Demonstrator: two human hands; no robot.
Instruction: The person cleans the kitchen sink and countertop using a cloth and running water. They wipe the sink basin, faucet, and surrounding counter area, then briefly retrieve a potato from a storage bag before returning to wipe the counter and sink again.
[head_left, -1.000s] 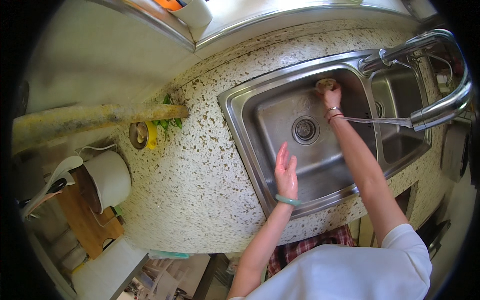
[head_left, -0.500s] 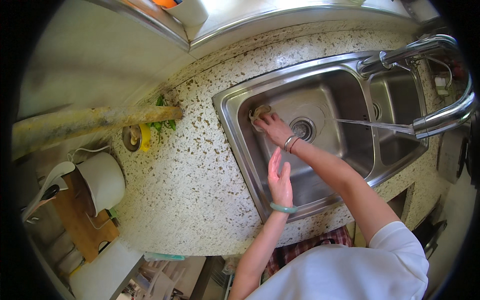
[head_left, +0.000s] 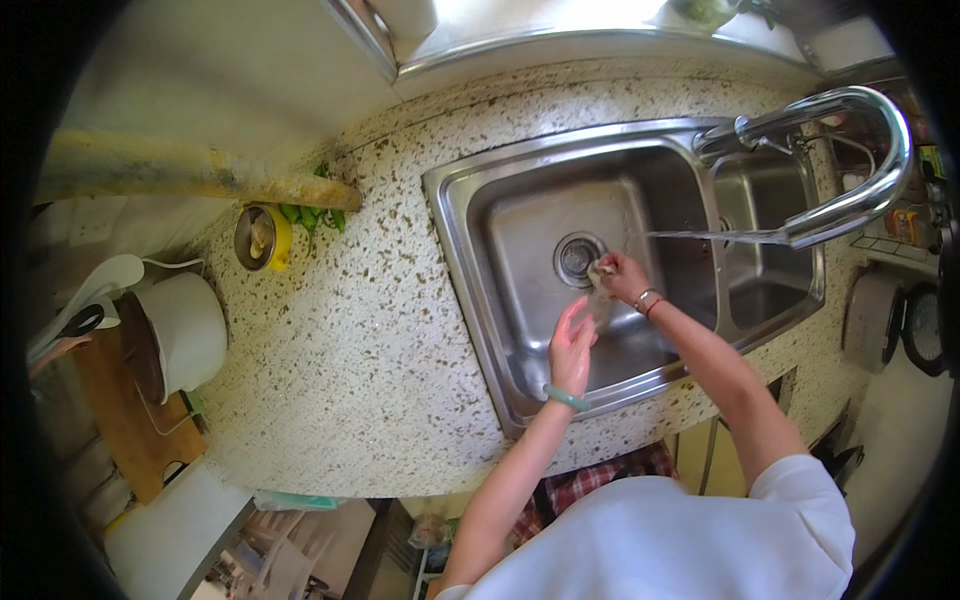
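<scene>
Over the large basin of the steel sink (head_left: 515, 335), my right hand (head_left: 628, 279) pinches a pale, limp wet cloth (head_left: 601, 298), which is slightly smeared by motion. The cloth hangs just right of the drain (head_left: 579, 259). My left hand (head_left: 571, 352) is beside the cloth with its fingers stretched out and apart; whether the fingertips touch the cloth I cannot tell. A stream of water (head_left: 705, 236) runs from the chrome faucet (head_left: 840, 222) into the large basin.
A speckled counter (head_left: 360, 360) surrounds the sink. On its left are a yellow cup (head_left: 279, 242), green leaves (head_left: 312, 218) and a yellowish pipe (head_left: 220, 172). Farther left stand a white pot (head_left: 190, 330) and a wooden board (head_left: 140, 420). A smaller basin (head_left: 768, 195) adjoins on the right.
My right hand has lifted the cloth from the basin's far left corner and brought it right and nearer, past the drain. My left hand stays close by, fingers still extended. The view has shifted slightly.
</scene>
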